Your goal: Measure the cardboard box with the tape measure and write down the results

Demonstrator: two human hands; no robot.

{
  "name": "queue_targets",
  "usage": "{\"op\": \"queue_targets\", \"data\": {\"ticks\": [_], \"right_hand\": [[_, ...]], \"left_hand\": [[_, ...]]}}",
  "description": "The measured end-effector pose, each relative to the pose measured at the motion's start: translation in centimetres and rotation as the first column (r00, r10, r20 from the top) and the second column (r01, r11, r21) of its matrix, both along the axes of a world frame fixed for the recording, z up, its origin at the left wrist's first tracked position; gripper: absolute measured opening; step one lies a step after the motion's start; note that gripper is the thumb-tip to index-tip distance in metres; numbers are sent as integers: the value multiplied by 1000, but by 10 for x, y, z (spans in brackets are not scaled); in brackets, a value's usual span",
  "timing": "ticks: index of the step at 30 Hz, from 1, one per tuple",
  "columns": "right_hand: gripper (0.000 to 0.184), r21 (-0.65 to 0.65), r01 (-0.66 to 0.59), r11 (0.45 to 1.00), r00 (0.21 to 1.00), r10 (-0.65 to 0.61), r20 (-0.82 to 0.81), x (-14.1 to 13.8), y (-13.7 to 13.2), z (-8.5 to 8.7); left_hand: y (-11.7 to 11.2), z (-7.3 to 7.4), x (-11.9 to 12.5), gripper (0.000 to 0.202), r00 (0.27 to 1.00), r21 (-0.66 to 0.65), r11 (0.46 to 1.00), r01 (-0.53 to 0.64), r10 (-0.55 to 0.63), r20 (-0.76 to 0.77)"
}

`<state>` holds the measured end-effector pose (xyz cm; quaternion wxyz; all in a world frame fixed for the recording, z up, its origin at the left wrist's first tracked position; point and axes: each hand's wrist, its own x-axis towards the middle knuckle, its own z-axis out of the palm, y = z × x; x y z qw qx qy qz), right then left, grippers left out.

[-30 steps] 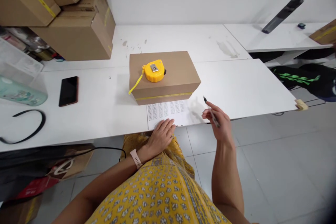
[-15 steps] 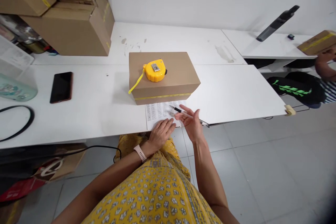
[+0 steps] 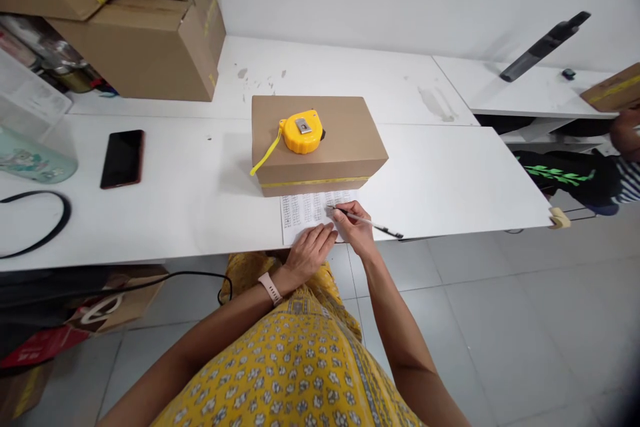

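Note:
My right hand [image 3: 356,225] is closed round a pen [image 3: 373,223], its tip down at the sheet of paper [image 3: 295,230] covered in rows of writing. My left hand [image 3: 311,250] lies flat across the lower edge of that sheet, fingers stretched out. Just beyond the paper stands a closed cardboard box [image 3: 345,127] with a yellow stripe along its front side; it covers the sheet's far edge. On top of the box rests a yellow tape measure [image 3: 303,133], its wrist strap hanging toward the front left.
A phone [image 3: 123,159], a pale green bottle [image 3: 37,157] and a black loop [image 3: 63,217] lie on the white table [image 3: 200,213] to the left. Stacked cartons [image 3: 150,47] fill the back left corner. At far right, another person's hand [image 3: 626,133] touches a box [image 3: 613,88].
My right hand has gone from loosely spread fingers to a closed grip on the pen, its tip now at the paper. My left hand stays on the sheet. The view has shifted slightly.

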<state>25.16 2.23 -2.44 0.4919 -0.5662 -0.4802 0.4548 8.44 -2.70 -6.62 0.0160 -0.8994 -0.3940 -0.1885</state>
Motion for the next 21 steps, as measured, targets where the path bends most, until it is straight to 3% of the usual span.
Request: {"op": "queue_targets", "data": {"ticks": [3,5,8,13,18,21], "right_hand": [[43,40,52,998,992,-56,110,2,2,-3],[39,45,9,999,989,-15,147,3,3,-4],[36,43,-46,998,992,40,120,1,4,-4],[38,41,29,999,993,-34,116,-3,2,-7],[31,95,-1,995,983,-16,181,-1,1,-12],[31,107,-19,994,982,-2,190,-1,1,-13]], "left_hand": [[0,1,0,41,1000,2,1000,-8,8,1],[0,4,0,39,1000,8,1000,-11,11,2],[0,5,1,39,1000,-6,1000,-13,13,3],[0,0,2,40,1000,-2,1000,-11,11,9],[0,-2,1,42,1000,-86,996,-7,8,10],[0,1,1,39,1000,-39,999,1,-1,0]]}}
